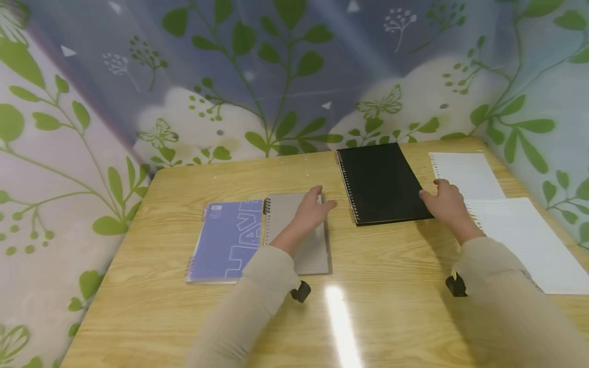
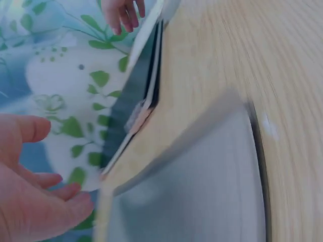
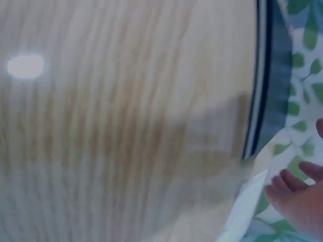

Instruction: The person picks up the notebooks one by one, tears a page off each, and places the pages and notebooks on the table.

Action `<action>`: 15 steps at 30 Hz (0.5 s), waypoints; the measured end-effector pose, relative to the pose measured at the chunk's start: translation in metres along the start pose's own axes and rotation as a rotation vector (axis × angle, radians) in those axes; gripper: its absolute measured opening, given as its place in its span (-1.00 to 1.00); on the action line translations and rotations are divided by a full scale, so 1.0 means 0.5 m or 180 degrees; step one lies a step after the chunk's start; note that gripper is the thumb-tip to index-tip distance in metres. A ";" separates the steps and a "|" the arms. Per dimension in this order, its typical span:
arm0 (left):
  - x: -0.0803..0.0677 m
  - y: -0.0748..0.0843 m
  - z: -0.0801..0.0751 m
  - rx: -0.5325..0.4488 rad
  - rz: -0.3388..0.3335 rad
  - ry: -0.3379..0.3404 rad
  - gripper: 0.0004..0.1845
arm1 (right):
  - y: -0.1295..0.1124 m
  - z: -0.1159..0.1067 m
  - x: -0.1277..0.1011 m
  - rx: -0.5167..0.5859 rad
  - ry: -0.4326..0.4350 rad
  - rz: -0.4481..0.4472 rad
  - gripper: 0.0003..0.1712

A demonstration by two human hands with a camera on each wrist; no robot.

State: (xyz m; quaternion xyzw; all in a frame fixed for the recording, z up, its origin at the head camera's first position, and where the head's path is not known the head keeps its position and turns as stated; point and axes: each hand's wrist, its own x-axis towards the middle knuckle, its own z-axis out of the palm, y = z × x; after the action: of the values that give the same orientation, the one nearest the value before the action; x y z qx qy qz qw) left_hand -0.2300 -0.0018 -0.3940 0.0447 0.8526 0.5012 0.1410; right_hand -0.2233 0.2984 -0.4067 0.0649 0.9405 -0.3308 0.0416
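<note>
My left hand [image 1: 310, 212] is over the upper right part of a grey spiral-bound notebook [image 1: 315, 255], its fingers apart with nothing between them. In the left wrist view the same hand [image 2: 38, 186] shows loosely bent fingers, above the blurred grey notebook [image 2: 197, 186]. A black spiral-bound notebook [image 1: 382, 184] lies closed toward the back of the table, rings on its left side. My right hand [image 1: 447, 207] is at the black notebook's right edge, its thumb overlapping that edge in the head view. The right wrist view shows this hand [image 3: 300, 196] with relaxed fingers, holding nothing.
A purple-blue spiral notebook [image 1: 225, 240] with large outlined letters lies left of the grey one. Two white lined pages with ring holes, a far one [image 1: 469, 174] and a nearer one [image 1: 534, 245], lie at the right. A leaf-patterned wall covering [image 1: 294, 76] borders the wooden table [image 1: 386, 317].
</note>
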 end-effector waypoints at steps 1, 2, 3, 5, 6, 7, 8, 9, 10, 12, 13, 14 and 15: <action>0.010 0.001 0.010 -0.0137 -0.0131 -0.0090 -0.28 | 0.006 0.003 0.004 -0.0018 -0.0091 0.0035 -0.18; 0.018 0.001 0.020 -0.0262 -0.0268 -0.0180 -0.28 | 0.010 0.008 0.008 -0.0032 -0.0158 0.0055 -0.18; 0.024 0.000 0.030 -0.0365 -0.0397 -0.0265 -0.27 | 0.013 0.015 0.010 -0.0063 -0.0195 0.0054 -0.19; 0.033 -0.001 0.046 -0.0557 -0.0582 -0.0374 -0.25 | 0.018 0.028 0.013 -0.0091 -0.0209 0.0061 -0.21; 0.037 -0.002 0.053 -0.0642 -0.0653 -0.0394 -0.24 | 0.018 0.034 0.013 -0.0084 -0.0193 0.0068 -0.23; 0.040 -0.002 0.058 -0.0703 -0.0691 -0.0394 -0.24 | 0.016 0.038 0.014 -0.0087 -0.0181 0.0078 -0.24; 0.042 -0.001 0.064 -0.0807 -0.0713 -0.0396 -0.24 | 0.014 0.041 0.015 -0.0093 -0.0173 0.0088 -0.25; 0.046 0.000 0.070 -0.0927 -0.0699 -0.0370 -0.24 | 0.012 0.042 0.016 -0.0088 -0.0178 0.0110 -0.25; 0.049 0.002 0.076 -0.1060 -0.0687 -0.0337 -0.24 | 0.008 0.041 0.017 -0.0063 -0.0190 0.0155 -0.25; 0.056 0.008 0.089 -0.1317 -0.0690 -0.0237 -0.26 | -0.001 0.034 0.020 -0.0002 -0.0258 0.0263 -0.24; 0.060 0.012 0.096 -0.1441 -0.0690 -0.0177 -0.27 | -0.006 0.029 0.021 0.0026 -0.0296 0.0333 -0.23; 0.064 0.015 0.103 -0.1547 -0.0701 -0.0114 -0.28 | -0.009 0.024 0.023 0.0060 -0.0330 0.0406 -0.23; 0.067 0.018 0.107 -0.1618 -0.0713 -0.0056 -0.29 | -0.012 0.020 0.026 0.0086 -0.0358 0.0464 -0.24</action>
State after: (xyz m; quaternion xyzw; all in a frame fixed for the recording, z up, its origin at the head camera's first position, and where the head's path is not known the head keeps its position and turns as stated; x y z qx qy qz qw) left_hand -0.2474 0.0553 -0.4172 -0.0823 0.6978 0.6800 0.2096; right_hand -0.2365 0.2888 -0.4123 0.1150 0.9249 -0.3428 0.1174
